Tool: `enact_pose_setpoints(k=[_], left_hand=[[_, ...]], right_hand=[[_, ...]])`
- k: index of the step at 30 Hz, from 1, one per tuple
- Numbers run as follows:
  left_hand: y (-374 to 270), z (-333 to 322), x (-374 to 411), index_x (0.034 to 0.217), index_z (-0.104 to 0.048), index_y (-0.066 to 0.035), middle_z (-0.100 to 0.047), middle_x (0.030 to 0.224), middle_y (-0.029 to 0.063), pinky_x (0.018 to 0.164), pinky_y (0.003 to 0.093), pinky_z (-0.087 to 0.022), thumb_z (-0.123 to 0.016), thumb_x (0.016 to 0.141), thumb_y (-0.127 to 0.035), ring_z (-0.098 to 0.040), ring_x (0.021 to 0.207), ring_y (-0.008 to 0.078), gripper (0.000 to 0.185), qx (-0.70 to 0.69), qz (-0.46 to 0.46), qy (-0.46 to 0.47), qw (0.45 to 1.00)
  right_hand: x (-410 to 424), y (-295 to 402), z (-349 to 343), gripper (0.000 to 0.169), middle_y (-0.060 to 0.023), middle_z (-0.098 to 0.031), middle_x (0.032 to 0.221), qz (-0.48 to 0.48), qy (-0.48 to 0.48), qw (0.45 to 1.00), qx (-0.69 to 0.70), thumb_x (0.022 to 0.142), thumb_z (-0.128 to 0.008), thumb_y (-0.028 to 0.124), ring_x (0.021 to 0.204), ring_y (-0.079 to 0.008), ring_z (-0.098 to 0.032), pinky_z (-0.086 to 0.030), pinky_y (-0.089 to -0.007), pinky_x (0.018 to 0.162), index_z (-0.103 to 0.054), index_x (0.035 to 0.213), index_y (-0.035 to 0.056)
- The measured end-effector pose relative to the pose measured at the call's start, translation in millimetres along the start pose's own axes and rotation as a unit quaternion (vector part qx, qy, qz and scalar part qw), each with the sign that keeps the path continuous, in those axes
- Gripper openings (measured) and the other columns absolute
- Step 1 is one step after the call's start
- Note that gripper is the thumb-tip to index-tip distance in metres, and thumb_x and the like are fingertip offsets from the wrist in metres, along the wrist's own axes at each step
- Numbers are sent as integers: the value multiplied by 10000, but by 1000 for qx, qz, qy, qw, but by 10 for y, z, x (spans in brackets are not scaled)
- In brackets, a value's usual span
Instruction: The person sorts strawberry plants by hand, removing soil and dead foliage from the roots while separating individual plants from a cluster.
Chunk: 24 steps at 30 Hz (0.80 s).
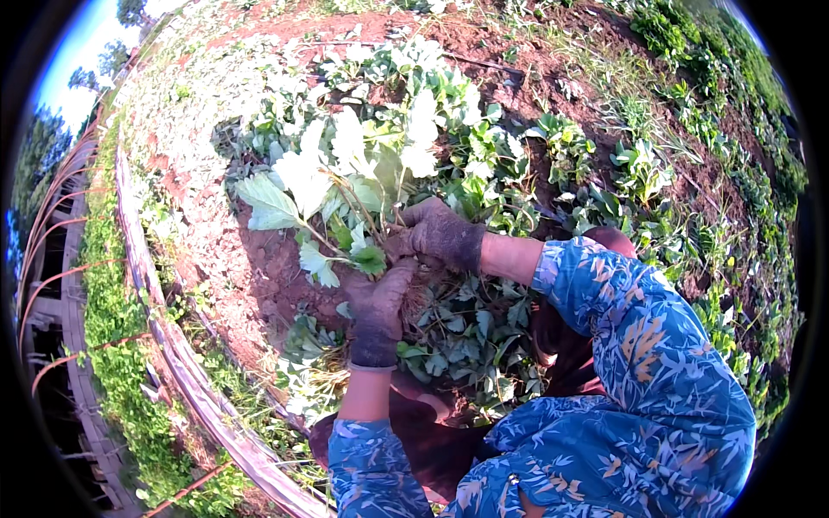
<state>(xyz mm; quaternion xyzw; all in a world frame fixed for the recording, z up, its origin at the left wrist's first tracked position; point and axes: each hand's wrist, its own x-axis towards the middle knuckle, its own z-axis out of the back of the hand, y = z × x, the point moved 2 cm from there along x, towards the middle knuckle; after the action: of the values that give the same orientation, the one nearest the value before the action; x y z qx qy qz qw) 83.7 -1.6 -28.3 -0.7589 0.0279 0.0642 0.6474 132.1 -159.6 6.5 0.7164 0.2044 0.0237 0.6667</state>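
Observation:
Both hands meet in the middle of the view, in soil-stained work gloves. My left hand (379, 301) grips the lower part of a bunch of uprooted strawberry plants (269, 202), with fibrous roots (414, 301) hanging beside its fingers. My right hand (432, 234) holds the bunch's stems just above, its fingers pinched around their bases. The serrated leaves fan out away from me, several washed out by sunlight. Below my hands, a heap of loose leafy plants (476, 324) lies between my legs. How many plants are held cannot be told.
More low plants (567, 146) grow in the reddish soil (272, 272) ahead and to the right. A dark thin hose (482, 63) crosses the bed. Along the left run a long pale strip (171, 353), a grassy band (113, 298) and curved reddish hoops (55, 281).

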Motion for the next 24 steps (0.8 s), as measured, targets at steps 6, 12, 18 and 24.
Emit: enact_pose_setpoints(k=[6,12,18,24], left_hand=[[-6,15,61,1090,-630,75,-685,1030,145,762,418,-618,-614,866,77,-696,849,241,225,-141,60,20,988],[-222,-22,-154,1103,-633,46,-681,1010,96,774,326,-568,-625,872,42,-667,878,191,231,225,-130,49,965],[-59,78,-49,1106,-608,31,-673,982,106,751,339,-562,-625,873,-5,-665,844,211,237,-115,39,-8,993],[28,234,-18,1185,-551,71,-649,1027,169,818,442,-555,-536,915,-147,-666,939,303,347,-233,129,90,960]], right_hand=[[-149,-147,-1,189,-127,-617,631,271,-116,951,-92,819,-755,146,579,-157,-619,-508,-352,565,-660,761,-7],[-192,-83,-29,172,-147,-614,640,283,-112,938,-165,805,-743,159,585,-288,-619,-495,-374,568,-664,758,14],[-399,-160,-168,130,-51,-640,712,374,-102,909,-152,872,-704,131,602,-120,-599,-491,-291,566,-659,851,11],[-176,-149,64,161,-56,-637,707,-25,-12,978,205,937,-627,126,464,-111,-550,-378,-260,391,-630,1063,26]])
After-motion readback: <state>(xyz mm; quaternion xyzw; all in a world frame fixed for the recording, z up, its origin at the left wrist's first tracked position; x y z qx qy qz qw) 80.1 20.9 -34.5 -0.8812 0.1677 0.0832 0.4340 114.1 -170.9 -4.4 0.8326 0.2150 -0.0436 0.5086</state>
